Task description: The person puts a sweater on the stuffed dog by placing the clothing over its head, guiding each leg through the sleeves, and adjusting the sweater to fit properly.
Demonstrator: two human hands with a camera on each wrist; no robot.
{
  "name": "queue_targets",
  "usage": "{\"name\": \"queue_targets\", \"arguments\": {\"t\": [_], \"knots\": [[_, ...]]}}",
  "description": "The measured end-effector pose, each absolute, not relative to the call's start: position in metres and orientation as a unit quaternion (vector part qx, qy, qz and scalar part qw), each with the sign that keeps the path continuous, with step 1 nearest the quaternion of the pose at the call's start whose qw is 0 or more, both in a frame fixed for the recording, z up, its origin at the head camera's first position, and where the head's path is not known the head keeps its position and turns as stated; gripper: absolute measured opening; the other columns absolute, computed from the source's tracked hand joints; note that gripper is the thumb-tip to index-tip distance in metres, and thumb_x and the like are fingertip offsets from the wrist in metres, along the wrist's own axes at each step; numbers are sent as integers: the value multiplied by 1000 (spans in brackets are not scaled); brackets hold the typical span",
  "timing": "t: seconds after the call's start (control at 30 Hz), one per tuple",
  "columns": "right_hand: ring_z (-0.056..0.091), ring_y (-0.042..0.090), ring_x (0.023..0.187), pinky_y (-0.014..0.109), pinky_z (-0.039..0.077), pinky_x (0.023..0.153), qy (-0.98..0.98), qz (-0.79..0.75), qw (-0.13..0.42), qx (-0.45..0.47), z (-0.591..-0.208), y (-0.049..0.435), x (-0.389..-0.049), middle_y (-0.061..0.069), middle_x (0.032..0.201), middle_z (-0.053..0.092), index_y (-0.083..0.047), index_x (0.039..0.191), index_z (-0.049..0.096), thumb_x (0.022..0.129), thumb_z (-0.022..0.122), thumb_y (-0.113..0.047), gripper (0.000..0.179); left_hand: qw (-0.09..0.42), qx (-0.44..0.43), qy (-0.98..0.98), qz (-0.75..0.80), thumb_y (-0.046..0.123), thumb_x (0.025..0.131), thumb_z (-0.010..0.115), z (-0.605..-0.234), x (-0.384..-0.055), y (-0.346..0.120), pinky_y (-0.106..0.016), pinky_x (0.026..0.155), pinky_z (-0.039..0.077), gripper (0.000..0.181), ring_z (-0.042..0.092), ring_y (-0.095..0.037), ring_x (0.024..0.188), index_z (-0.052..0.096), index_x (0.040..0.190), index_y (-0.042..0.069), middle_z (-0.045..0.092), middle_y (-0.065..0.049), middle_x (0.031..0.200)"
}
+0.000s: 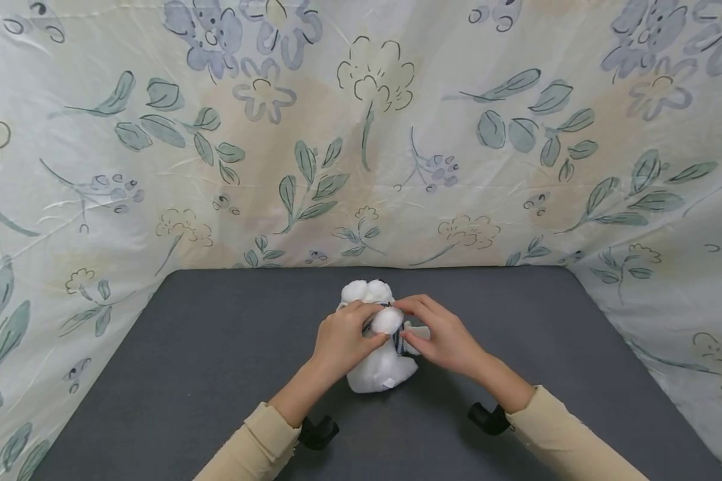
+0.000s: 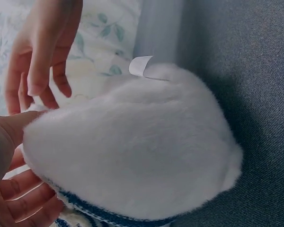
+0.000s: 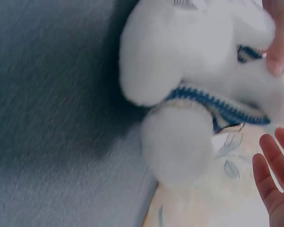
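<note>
A white fluffy plush toy [image 1: 373, 371] stands on the dark grey table with its back side toward me. Knitted blue-and-cream clothing [image 3: 203, 98] wraps part of it, and a small white label [image 2: 141, 65] sticks out of its fur. My left hand [image 1: 344, 339] holds the toy's upper part from the left, thumb on the near side and fingers round behind. On the right side, my right hand [image 1: 448, 339] hovers close to the toy and its clothing, fingers apart and loosely bent. The toy's front is hidden.
The dark grey tabletop [image 1: 228, 347] extends around the toy. Floral fabric [image 1: 397, 200] hangs behind the table and along both sides. Black wrist devices [image 1: 320, 433] sit under both forearms, close above the table.
</note>
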State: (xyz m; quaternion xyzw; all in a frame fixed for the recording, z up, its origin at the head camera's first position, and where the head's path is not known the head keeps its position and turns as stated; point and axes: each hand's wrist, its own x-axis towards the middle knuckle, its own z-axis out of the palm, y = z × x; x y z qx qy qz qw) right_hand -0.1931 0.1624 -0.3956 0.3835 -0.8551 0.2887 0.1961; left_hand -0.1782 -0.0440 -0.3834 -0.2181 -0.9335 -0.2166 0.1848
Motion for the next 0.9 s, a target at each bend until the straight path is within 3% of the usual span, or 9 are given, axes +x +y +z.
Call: {"name": "queue_targets", "arguments": {"t": [0.63, 0.9], "knots": [[56, 15, 96, 30, 51, 72, -836, 288, 248, 396, -406, 149, -194, 2, 109, 53, -13, 107, 61, 70, 78, -4, 42, 168, -209, -928, -258, 29, 74, 77, -381, -172, -49, -28, 63, 50, 36, 64, -11, 81, 67, 107, 18, 68, 3, 99], [55, 11, 88, 27, 50, 68, -843, 287, 245, 382, -406, 149, -194, 0, 103, 52, -13, 101, 62, 70, 78, -6, 36, 243, -165, -921, -255, 24, 73, 78, -378, -171, -61, -30, 61, 49, 26, 61, -12, 78, 69, 97, 18, 67, 1, 90]]}}
